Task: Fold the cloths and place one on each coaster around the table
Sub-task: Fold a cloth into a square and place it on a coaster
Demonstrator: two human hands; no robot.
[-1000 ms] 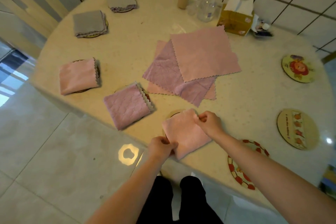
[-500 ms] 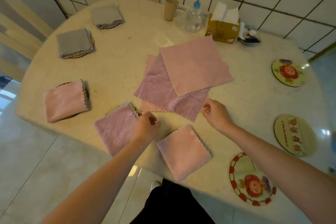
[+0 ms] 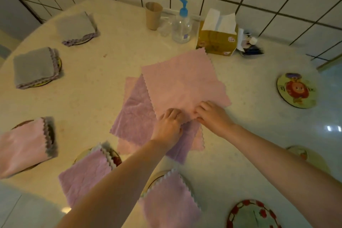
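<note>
Both hands gripped the near edge of the top pink cloth (image 3: 183,87), the left hand (image 3: 169,126) and right hand (image 3: 212,115) pinching close together, with the cloth lying flat on the bench (image 3: 96,102) and extending away beyond the fingertips.

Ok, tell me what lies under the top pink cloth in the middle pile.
Under the top pink cloth a purple cloth sticks out, with another pink cloth beneath. Both hands grip its near edge. Anything further is covered.

folded cloths (image 3: 33,67) left, coasters (image 3: 297,89) right – pile (image 3: 183,87) between
</note>
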